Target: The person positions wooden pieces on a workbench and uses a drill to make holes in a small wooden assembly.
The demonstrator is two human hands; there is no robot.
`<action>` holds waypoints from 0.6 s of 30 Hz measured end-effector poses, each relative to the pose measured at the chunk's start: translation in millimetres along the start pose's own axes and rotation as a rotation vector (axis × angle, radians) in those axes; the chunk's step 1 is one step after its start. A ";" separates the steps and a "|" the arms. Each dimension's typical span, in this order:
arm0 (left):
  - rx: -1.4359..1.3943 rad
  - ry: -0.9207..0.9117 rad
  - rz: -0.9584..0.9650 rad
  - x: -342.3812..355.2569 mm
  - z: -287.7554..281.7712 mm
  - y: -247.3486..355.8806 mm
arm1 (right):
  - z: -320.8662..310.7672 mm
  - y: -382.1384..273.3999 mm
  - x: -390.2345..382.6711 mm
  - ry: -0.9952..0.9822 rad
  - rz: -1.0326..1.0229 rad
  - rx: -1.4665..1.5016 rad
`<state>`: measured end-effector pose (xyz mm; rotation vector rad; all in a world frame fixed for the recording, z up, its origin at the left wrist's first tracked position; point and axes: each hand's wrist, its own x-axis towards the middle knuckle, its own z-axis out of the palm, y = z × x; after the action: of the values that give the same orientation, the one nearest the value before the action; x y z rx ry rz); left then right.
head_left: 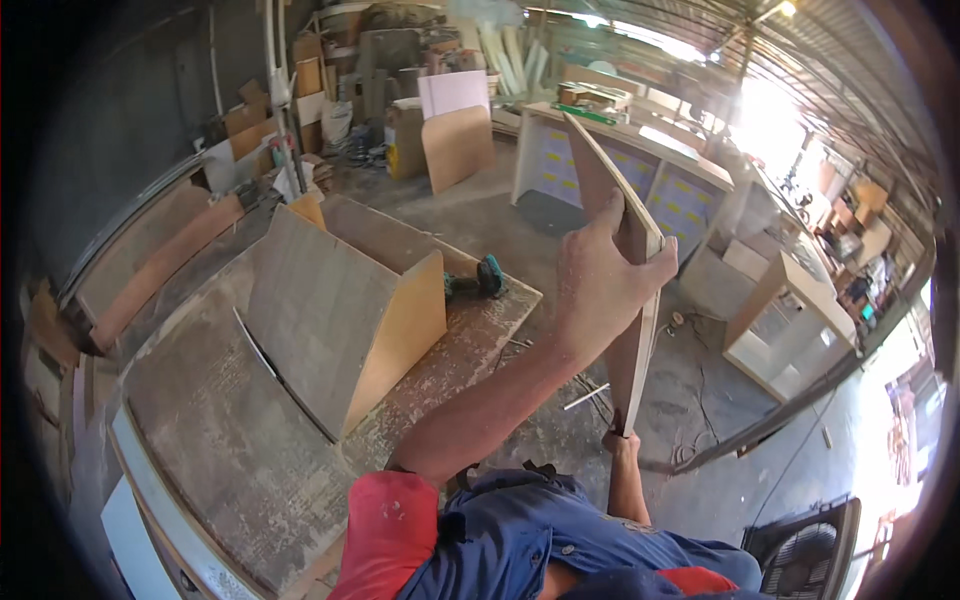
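Observation:
A flat plywood board (627,372) is held up on edge in front of me, right of the worktable. My left hand (607,275) is closed on its near edge about midway, with the thumb and fingers on either side. Lower down, my right hand (622,441) grips the board's bottom end, its fingers partly hidden. To the left, a wooden piece made of joined panels (322,308) rests on the worn worktable (235,460). Behind its light end panel lies a teal and black power tool (488,278), partly covered.
A long white-topped cabinet or bench (640,145) stands beyond the board. An open box-shaped cabinet frame (790,325) sits on the floor at right, near loose cables. A fan (805,550) is at the lower right. Board offcuts (458,150) lean at the back.

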<state>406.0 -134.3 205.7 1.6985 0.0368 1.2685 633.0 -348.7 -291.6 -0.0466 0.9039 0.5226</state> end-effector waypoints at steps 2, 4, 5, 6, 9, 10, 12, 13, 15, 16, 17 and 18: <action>0.008 -0.011 0.004 -10.5 -9.1 15.4 | -17.3 18.9 -30.4 0.018 -0.024 -0.006; 0.003 -0.025 0.007 -19.1 -15.3 28.7 | -33.3 21.8 -55.6 0.023 -0.077 0.035; -0.049 -0.027 -0.013 -24.2 -21.4 37.0 | -39.4 27.5 -68.3 0.036 -0.102 0.049; -0.100 -0.025 -0.036 -29.7 -26.3 42.0 | -42.7 36.2 -83.9 0.041 -0.108 0.043; -0.150 0.009 -0.014 -45.4 -38.8 61.7 | -54.8 41.9 -113.2 0.065 -0.102 0.018; -0.144 0.022 -0.016 -49.3 -42.2 65.2 | -55.4 43.4 -116.5 0.068 -0.100 0.004; -0.151 0.048 -0.008 -59.5 -47.1 69.5 | -61.0 41.5 -118.0 0.068 -0.066 0.019; -0.138 0.063 -0.013 -66.4 -51.0 73.1 | -67.2 40.8 -114.3 0.077 -0.058 0.002; -0.134 0.002 -0.055 -81.4 -52.2 89.0 | -84.8 15.7 -87.1 -0.137 0.000 -0.163; -0.122 0.006 -0.053 -94.7 -53.2 95.0 | -93.3 5.9 -72.6 -0.135 0.013 -0.167; -0.064 -0.015 -0.033 -114.6 -53.6 100.7 | -100.3 -1.3 -61.0 -0.108 0.070 -0.224; -0.005 -0.038 -0.012 -135.0 -52.6 105.9 | -103.7 -9.2 -49.5 -0.081 0.129 -0.278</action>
<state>253.7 -226.2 182.1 1.7157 0.0215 1.2263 535.9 -403.5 -320.6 -0.2188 0.7533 0.7626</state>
